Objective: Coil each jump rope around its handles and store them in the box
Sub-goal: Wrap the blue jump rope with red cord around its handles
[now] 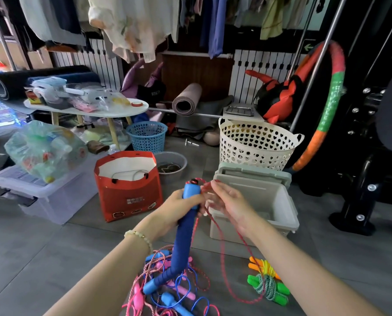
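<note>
Found left hand (179, 206) clasped round the upper part of the blue handle (185, 236), held upright just left of the box (279, 201); unable to tell whether one handle or a pair in that grip. Found right hand (229, 201) pinching the red rope (222, 258) close beside the handle top, fingers curled on the strand. Recorded the remainder of the red rope hanging slack to the floor and looping near a tangle of loose ropes (167, 295) at the near edge. Noted the box open at the right, contents not discernible. Noted a green and orange bundle (268, 286) already coiled, lying on the floor right of the tangle, not yet boxed. Judged the principal hazard: slack tail catching in the tangle during winding, dragging other ropes upward. Judged a second: early turns slipping off the handle end for want of tension from the right hand. Judged a third: coil loosening under a weak left grip.
</note>
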